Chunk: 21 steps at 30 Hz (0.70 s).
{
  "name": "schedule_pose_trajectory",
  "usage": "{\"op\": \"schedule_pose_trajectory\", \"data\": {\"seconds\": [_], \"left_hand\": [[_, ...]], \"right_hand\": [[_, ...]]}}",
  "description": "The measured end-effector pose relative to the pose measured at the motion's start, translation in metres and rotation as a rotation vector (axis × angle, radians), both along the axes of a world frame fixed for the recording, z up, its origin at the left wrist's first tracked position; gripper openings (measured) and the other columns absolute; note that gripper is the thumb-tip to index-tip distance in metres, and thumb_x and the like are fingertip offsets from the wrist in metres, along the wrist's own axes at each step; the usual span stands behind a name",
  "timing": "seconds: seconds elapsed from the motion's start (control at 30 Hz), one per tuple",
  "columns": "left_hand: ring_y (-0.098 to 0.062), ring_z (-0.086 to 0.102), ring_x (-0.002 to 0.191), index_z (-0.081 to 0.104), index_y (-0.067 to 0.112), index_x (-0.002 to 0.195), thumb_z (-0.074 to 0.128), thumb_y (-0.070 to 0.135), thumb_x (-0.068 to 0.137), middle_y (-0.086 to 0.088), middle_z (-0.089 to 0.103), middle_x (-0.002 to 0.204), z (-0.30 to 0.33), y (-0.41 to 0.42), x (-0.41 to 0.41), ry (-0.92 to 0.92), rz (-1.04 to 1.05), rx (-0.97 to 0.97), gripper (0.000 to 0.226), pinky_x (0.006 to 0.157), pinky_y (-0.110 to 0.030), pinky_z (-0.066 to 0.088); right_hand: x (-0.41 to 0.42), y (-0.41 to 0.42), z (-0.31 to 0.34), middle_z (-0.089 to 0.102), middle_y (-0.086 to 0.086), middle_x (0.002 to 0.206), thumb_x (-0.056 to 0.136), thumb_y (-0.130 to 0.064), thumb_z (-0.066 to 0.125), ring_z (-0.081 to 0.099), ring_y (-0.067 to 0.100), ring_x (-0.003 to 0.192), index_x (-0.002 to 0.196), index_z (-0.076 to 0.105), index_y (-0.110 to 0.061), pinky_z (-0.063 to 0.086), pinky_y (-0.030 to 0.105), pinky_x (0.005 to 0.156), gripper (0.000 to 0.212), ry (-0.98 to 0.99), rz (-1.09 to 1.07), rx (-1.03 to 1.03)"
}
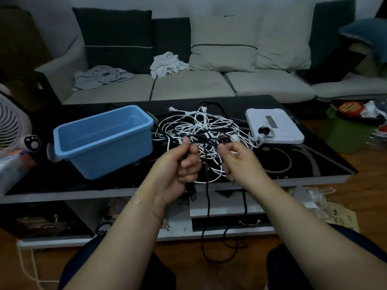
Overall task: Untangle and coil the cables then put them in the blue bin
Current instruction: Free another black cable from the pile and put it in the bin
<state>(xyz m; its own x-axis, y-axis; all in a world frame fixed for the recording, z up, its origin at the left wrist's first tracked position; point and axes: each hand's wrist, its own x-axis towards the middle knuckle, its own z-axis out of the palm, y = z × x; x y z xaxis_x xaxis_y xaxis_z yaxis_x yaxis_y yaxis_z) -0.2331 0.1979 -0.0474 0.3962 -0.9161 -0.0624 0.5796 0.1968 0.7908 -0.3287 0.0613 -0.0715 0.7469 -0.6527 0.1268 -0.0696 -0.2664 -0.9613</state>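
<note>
A tangle of white and black cables [201,128] lies on the black glass table [303,162], right of the empty blue bin [100,139]. My left hand [180,166] grips a black cable [207,197] that hangs over the table's front edge and loops on the floor. My right hand [236,162] pinches a thin white cable at the tangle's near side. Both hands are raised just in front of the pile.
A white flat device [274,126] with a black plug on it sits right of the tangle. A fan [12,126] stands at the far left. The sofa [188,84] lies behind the table, a green box [347,135] to the right.
</note>
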Motion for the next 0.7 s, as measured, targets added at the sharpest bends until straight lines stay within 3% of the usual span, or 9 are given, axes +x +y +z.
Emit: {"op": "schedule_pose_trajectory", "data": {"seconds": [0.07, 0.17, 0.27, 0.37, 0.43, 0.5, 0.6, 0.7], "left_hand": [[-0.001, 0.026, 0.036, 0.059, 0.014, 0.081, 0.036, 0.034, 0.099, 0.009, 0.041, 0.052, 0.002, 0.0, 0.004, 0.123, 0.122, -0.086, 0.036, 0.037, -0.013, 0.011], [-0.002, 0.034, 0.041, 0.059, 0.008, 0.104, 0.03, 0.027, 0.104, 0.007, 0.063, 0.069, 0.003, 0.002, 0.009, 0.147, 0.255, -0.143, 0.034, 0.038, -0.011, 0.02], [-0.002, 0.047, 0.051, 0.056, 0.004, 0.116, 0.027, 0.024, 0.105, 0.003, 0.074, 0.091, 0.003, 0.003, 0.011, 0.063, 0.344, -0.17, 0.037, 0.043, -0.012, 0.036], [-0.011, 0.07, 0.083, 0.046, 0.001, 0.131, 0.026, 0.022, 0.106, -0.003, 0.072, 0.111, 0.001, 0.004, 0.015, -0.019, 0.403, -0.196, 0.038, 0.066, -0.021, 0.056], [-0.023, 0.069, 0.103, 0.04, 0.002, 0.136, 0.028, 0.02, 0.106, -0.007, 0.067, 0.121, -0.004, 0.003, 0.017, -0.094, 0.454, -0.175, 0.037, 0.081, -0.031, 0.058], [-0.026, 0.066, 0.11, 0.038, 0.005, 0.14, 0.03, 0.02, 0.106, -0.008, 0.057, 0.135, -0.007, 0.001, 0.016, -0.224, 0.516, -0.104, 0.038, 0.087, -0.035, 0.057], [-0.022, 0.065, 0.111, 0.034, 0.01, 0.146, 0.031, 0.018, 0.106, -0.004, 0.041, 0.149, -0.011, -0.004, 0.013, -0.374, 0.623, -0.038, 0.041, 0.083, -0.032, 0.058], [-0.018, 0.071, 0.096, 0.032, 0.015, 0.146, 0.028, 0.015, 0.107, 0.004, 0.036, 0.151, -0.007, -0.004, 0.015, -0.503, 0.716, -0.036, 0.039, 0.072, -0.026, 0.058]], "right_hand": [[0.003, 0.008, -0.007, 0.051, 0.0, 0.059, 0.097, -0.034, 0.051, 0.04, 0.006, 0.036, 0.089, 0.049, -0.018, 0.031, 0.016, 0.037, 0.018, 0.114, 0.113, 0.059], [0.006, 0.021, -0.014, 0.056, -0.003, 0.066, 0.097, -0.023, 0.051, 0.042, 0.006, 0.039, 0.089, 0.046, -0.023, 0.034, 0.018, 0.038, 0.01, 0.135, 0.266, 0.084], [0.005, 0.027, -0.018, 0.062, -0.005, 0.067, 0.097, -0.029, 0.052, 0.048, 0.005, 0.045, 0.099, 0.048, -0.031, 0.038, 0.021, 0.043, 0.005, 0.209, 0.378, -0.165], [0.0, 0.03, -0.022, 0.06, -0.01, 0.069, 0.096, -0.039, 0.048, 0.057, 0.002, 0.059, 0.128, 0.035, -0.045, 0.043, 0.023, 0.053, 0.034, 0.381, 0.507, -0.446], [-0.002, 0.032, -0.022, 0.058, -0.013, 0.068, 0.098, -0.035, 0.044, 0.053, -0.002, 0.058, 0.137, 0.021, -0.049, 0.043, 0.025, 0.057, 0.047, 0.433, 0.553, -0.497], [-0.002, 0.033, -0.02, 0.063, -0.009, 0.072, 0.1, -0.03, 0.042, 0.054, 0.0, 0.057, 0.143, 0.014, -0.041, 0.042, 0.019, 0.055, 0.053, 0.45, 0.552, -0.514], [-0.001, 0.031, -0.016, 0.07, -0.007, 0.079, 0.101, -0.027, 0.041, 0.053, -0.001, 0.055, 0.132, 0.031, -0.02, 0.039, 0.016, 0.053, 0.034, 0.477, 0.513, -0.449], [-0.004, 0.025, -0.013, 0.07, -0.007, 0.08, 0.099, -0.033, 0.045, 0.053, 0.002, 0.061, 0.102, 0.051, -0.023, 0.044, 0.026, 0.06, 0.013, 0.463, 0.433, -0.482]]}}
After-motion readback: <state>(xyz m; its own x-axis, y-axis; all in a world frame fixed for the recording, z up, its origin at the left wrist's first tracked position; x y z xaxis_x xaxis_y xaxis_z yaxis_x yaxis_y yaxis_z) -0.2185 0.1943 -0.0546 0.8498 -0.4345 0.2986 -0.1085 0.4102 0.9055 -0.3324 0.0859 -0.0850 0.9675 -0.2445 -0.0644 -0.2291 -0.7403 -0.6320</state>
